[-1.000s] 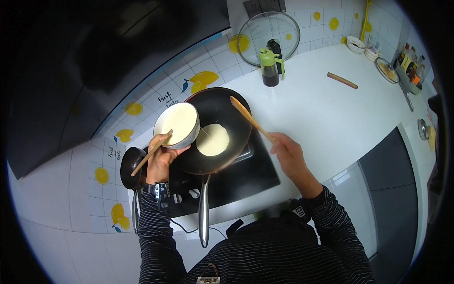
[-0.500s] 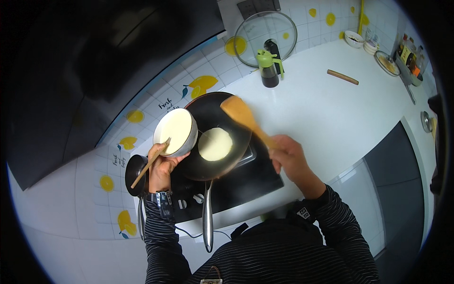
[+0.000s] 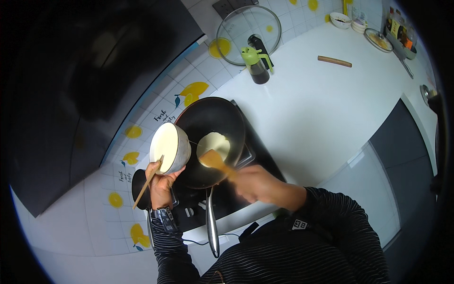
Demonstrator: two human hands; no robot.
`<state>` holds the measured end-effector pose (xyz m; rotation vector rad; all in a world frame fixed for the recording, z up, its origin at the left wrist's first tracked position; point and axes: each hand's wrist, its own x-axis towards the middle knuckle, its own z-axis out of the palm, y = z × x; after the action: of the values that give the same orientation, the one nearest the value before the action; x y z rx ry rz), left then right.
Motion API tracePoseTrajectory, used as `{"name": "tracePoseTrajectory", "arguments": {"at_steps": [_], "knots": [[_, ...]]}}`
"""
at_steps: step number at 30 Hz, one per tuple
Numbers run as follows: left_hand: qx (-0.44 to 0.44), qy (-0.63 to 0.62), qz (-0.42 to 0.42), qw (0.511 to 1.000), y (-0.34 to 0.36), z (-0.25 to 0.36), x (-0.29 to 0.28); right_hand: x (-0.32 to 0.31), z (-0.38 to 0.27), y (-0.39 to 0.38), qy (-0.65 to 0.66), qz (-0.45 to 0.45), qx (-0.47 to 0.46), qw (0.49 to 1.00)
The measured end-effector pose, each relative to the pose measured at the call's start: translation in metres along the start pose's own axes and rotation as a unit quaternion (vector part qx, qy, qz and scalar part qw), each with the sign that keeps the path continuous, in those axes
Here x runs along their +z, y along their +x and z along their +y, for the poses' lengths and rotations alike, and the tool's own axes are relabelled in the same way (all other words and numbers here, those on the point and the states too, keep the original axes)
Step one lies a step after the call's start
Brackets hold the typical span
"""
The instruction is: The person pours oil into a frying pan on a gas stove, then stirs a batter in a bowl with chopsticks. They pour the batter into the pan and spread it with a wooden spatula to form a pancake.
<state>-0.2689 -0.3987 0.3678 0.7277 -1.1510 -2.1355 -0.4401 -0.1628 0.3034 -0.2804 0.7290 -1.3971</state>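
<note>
My left hand (image 3: 161, 189) holds a bowl of pale batter (image 3: 166, 144), tilted over the left side of the black frying pan (image 3: 208, 113), with a wooden utensil (image 3: 144, 188) resting in it; a thin thread runs from the bowl toward a pale round of batter (image 3: 215, 141) in the pan. My right hand (image 3: 257, 185), slightly blurred, is closed on a wooden spatula (image 3: 213, 158), whose blade is over that round. The pan sits on a black cooktop (image 3: 229, 199), its steel handle pointing toward me.
A smaller dark pan (image 3: 140, 189) is at the left. Behind stand a green-topped oil dispenser (image 3: 257, 68) and a glass lid (image 3: 234, 28). On the white counter (image 3: 307, 109) lie a wooden stick (image 3: 335, 61), bowls (image 3: 340, 19), a lidded dish (image 3: 378, 40), bottles (image 3: 397, 26) and a knife (image 3: 404, 64).
My right hand has moved left and down, bringing the spatula from the pan's upper right over the batter round. The bowl sits lower in view and looks more tilted.
</note>
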Motion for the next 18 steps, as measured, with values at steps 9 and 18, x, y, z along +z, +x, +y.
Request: {"name": "tracePoseTrajectory", "arguments": {"at_steps": [9,18], "knots": [[-0.007,0.000,0.016,1.000,-0.004,-0.001,0.000,0.019,-0.002,0.009,-0.024,0.009,0.038,0.999],[-0.016,-0.009,0.009,1.000,-0.008,-0.004,-0.001,0.025,0.001,0.028,0.057,0.051,0.033,0.997]]}}
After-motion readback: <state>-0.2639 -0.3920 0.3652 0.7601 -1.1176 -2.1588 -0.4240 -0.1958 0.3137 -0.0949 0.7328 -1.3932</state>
